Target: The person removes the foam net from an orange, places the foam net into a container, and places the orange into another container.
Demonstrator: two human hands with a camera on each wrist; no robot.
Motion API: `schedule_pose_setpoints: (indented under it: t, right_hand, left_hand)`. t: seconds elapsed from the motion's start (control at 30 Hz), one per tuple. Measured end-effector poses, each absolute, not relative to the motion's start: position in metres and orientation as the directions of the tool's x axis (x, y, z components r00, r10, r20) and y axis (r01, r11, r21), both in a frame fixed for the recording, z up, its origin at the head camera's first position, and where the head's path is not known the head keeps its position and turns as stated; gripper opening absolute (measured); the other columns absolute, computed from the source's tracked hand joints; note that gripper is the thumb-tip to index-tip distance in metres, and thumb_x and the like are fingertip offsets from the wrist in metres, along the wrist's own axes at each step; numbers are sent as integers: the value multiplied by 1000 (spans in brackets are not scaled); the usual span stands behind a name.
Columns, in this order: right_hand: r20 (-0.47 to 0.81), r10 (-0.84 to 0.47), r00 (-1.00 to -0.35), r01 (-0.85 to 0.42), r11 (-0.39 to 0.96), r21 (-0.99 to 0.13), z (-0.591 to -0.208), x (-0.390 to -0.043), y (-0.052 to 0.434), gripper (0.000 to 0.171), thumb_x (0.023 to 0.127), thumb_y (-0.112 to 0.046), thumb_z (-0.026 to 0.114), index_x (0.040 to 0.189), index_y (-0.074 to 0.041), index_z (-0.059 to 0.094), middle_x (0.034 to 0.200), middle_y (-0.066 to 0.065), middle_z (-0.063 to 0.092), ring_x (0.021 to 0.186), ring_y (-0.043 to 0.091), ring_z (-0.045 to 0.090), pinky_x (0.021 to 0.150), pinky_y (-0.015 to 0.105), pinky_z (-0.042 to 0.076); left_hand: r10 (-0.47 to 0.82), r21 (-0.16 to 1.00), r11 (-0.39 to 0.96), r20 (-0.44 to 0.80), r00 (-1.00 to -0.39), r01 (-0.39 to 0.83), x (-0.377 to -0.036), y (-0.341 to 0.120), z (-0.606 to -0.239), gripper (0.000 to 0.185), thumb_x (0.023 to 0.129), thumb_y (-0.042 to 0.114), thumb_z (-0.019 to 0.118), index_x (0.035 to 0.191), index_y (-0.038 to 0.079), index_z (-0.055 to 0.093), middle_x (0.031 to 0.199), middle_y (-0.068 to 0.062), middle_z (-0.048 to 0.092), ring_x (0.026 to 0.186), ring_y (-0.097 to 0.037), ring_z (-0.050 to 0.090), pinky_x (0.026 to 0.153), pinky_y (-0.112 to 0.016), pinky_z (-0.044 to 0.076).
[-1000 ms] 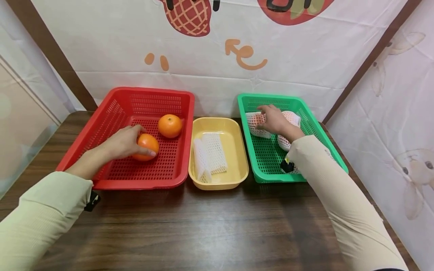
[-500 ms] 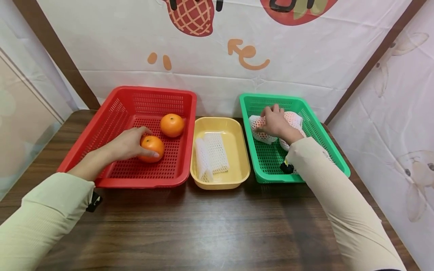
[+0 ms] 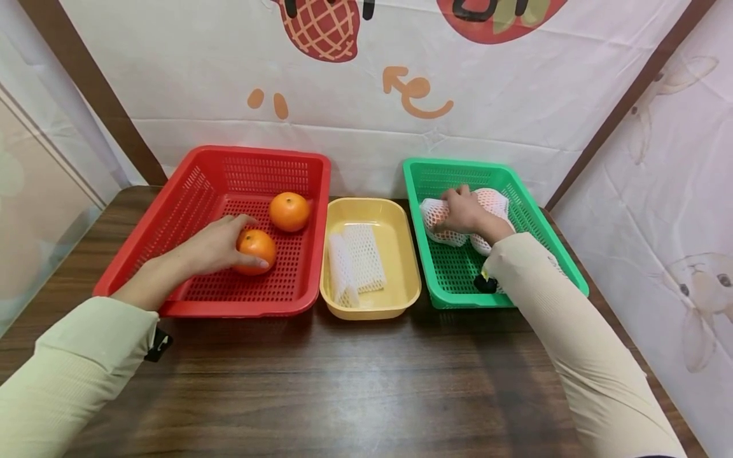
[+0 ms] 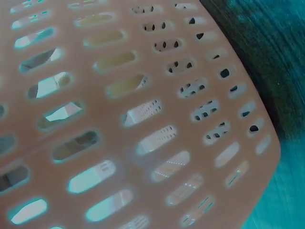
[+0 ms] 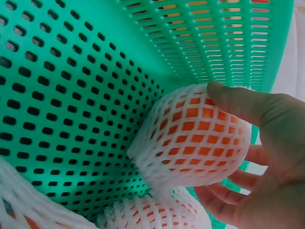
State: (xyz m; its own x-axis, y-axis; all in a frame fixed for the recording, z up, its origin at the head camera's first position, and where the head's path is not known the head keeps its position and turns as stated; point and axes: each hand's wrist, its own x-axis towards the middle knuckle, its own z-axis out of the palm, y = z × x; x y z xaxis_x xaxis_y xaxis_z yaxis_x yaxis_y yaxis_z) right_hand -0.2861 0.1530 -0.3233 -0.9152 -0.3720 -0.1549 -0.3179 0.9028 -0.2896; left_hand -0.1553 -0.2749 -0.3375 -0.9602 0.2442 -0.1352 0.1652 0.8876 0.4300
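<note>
Hands (image 3: 217,245) (image 3: 466,213) reach into baskets on a dark wooden table (image 3: 343,381) before cartoon-printed backdrop.

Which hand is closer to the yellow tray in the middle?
Left. The left hand holds an orange near the yellow tray. The right hand grips a netted orange slightly farther away.

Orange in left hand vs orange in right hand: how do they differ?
The left hand grips a bare orange in the red basket. The right hand holds a netted orange, sleeved in white foam mesh, in the green basket. Both have orange skin.
</note>
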Motion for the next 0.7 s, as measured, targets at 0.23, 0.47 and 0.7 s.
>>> schedule_pose_setpoints:
  t: [0.23, 0.47, 0.7]
  right_hand:
    - [-126, -356, -926, -299, 895, -332, -322, -286, 156, 71, 76, -24, 79, 126, 8, 42, 117, 26, 51, 106, 37, 50, 90, 48, 42]
    - [-112, -363, -925, -315, 899, -305, -319, -285, 159, 76, 77, -29, 78, 134, 7, 45, 127, 26, 50, 121, 38, 38, 98, 50, 37]
    - [-49, -387, -921, -349, 874, -338, -290, -282, 158, 74, 79, -32, 76, 135, 4, 45, 131, 23, 50, 126, 39, 35, 99, 51, 35]
  left_hand:
    - [213, 419, 896, -110, -971, 149, -154, -272, -323, 98, 72, 55, 77, 139, -2, 34, 128, -29, 43, 113, -44, 45, 91, -62, 40]
    - [172, 434, 888, -8, -985, 152, -150, -273, -309, 88, 76, 47, 77, 138, 0, 35, 121, -24, 46, 111, -42, 45, 89, -61, 41]
    - [118, 434, 884, 152, -981, 174, -146, -269, -304, 77, 79, 39, 77, 133, -2, 40, 115, -24, 48, 103, -40, 48, 87, -58, 41]
